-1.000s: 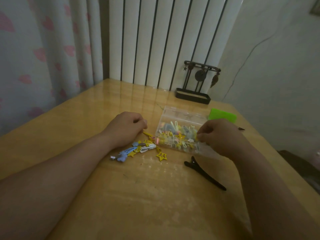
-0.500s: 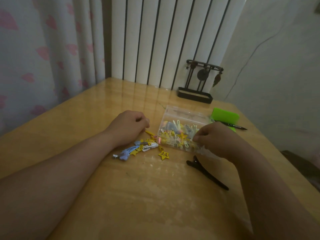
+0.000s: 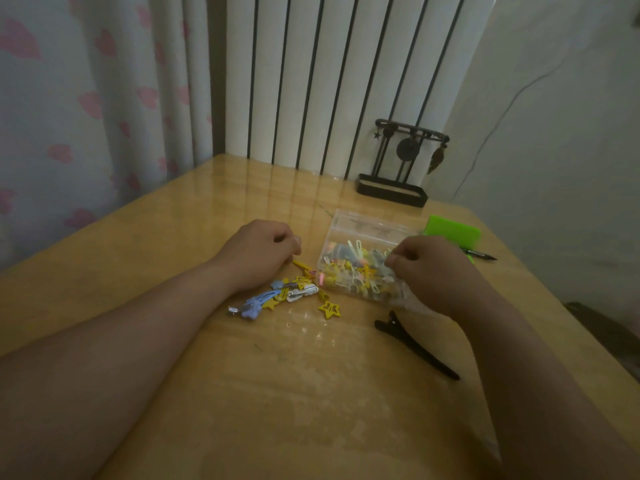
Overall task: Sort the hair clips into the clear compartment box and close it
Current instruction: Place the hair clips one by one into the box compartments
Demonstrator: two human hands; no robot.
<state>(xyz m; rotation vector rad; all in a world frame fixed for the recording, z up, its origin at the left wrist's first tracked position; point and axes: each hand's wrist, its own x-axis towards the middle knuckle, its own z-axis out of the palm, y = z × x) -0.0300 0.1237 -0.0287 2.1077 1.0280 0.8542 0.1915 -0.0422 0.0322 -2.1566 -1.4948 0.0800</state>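
The clear compartment box lies open on the wooden table, filled with several small colourful hair clips. My right hand hovers over its right side, fingertips pinching a small pale clip among them. A loose pile of hair clips lies left of the box: a blue star clip, a white one and yellow stars. My left hand rests curled in a fist just behind this pile, with a yellow clip poking out beneath its knuckles. A long black clip lies alone at the front right.
A black metal stand with hanging ornaments sits at the table's back edge before the radiator. A green case and a pen lie behind my right hand. The table's right edge runs close to the black clip.
My right hand has lifted from the box's front right corner and moved back over the clips inside. My left hand has stayed in place.
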